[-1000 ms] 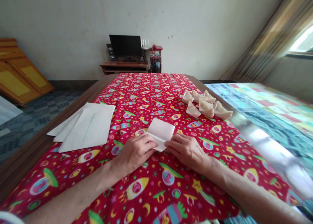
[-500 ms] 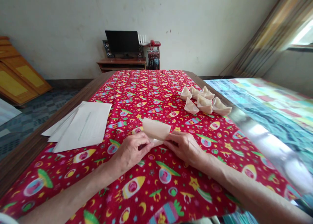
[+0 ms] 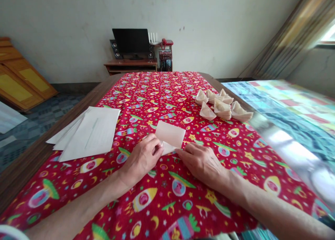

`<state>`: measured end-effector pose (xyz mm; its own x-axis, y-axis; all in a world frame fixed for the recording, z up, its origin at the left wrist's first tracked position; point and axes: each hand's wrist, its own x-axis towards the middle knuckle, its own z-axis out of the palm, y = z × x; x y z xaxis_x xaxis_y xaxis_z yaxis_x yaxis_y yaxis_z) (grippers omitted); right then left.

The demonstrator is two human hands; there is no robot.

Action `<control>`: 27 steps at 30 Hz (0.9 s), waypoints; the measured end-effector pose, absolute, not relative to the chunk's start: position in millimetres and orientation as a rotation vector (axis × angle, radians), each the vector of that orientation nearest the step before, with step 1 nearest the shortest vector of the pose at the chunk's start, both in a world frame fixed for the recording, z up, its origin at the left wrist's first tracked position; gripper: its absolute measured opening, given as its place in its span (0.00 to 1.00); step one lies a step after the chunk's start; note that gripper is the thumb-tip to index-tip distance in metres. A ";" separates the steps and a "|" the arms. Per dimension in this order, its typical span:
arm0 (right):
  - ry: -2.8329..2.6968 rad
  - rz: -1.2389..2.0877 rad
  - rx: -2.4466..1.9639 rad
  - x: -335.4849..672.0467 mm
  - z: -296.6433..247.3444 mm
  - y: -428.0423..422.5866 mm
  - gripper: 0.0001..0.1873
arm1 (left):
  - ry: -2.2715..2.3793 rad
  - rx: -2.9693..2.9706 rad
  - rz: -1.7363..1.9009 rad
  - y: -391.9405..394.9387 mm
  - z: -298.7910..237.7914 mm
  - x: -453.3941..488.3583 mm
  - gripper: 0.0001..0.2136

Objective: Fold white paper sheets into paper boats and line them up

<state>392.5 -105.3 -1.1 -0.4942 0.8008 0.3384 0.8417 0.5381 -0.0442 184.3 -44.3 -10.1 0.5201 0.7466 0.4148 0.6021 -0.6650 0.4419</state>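
A small folded piece of paper point(image 3: 170, 134) lies in the middle of the red cloth, its upper flap raised and a lower fold point(image 3: 167, 148) showing beneath. At its left edge, my left hand point(image 3: 146, 152) pinches the paper between thumb and curled fingers. My right hand point(image 3: 201, 159) is closed at the lower right corner, with the fingertips on the paper's edge; its thumb is mostly hidden. Farther right stand several folded paper boats point(image 3: 222, 109), some nested into stacks. To the left lies a fanned pile of white paper sheets point(image 3: 90, 133).
A red patterned cloth point(image 3: 157, 96) covers the brown wooden table point(image 3: 15, 184). Behind it, a monitor point(image 3: 131, 41) with speakers stands on a low desk near a red telephone point(image 3: 166, 42). A bed point(image 3: 274, 107) borders the right side; a wooden cabinet point(image 3: 23, 77) stands left.
The paper's upper flap looks flatter and more squarely spread than before. My right fingers have slid slightly down to its corner. The whole view has shifted a little.
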 end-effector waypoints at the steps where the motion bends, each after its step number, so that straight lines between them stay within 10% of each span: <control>1: -2.480 -0.201 -1.360 391.5 -0.1 -106.7 0.10 | 1.147 2.519 0.860 -44.4 -9.8 184.3 0.09; 27: -2.517 -0.098 -1.417 388.5 3.8 -105.0 0.11 | 1.236 2.502 0.864 -42.8 -5.3 183.6 0.05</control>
<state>388.5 -105.0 3.8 -0.4954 0.8321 0.2495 0.8490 0.5246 -0.0639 183.6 -42.8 -5.3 0.4735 0.7806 0.4081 0.6514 -0.6222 0.4343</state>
